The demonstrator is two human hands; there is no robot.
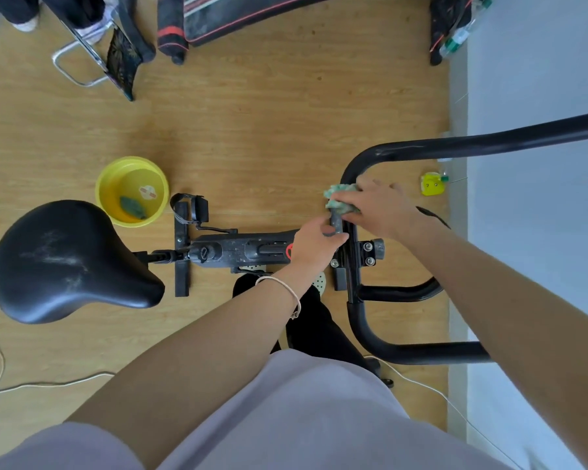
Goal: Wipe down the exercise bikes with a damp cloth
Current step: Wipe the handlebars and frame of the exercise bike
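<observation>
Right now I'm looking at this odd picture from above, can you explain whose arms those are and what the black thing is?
The single picture comes from a camera worn on a person's head, looking down, so the arms are their own. The black thing is an exercise bike seen from above: saddle on the left, handlebar on the right. The right hand holds a bunched green cloth against the handlebar; the left hand grips a short grey stub beside it. On the wooden floor stands a yellow basin with a second cloth inside.
</observation>
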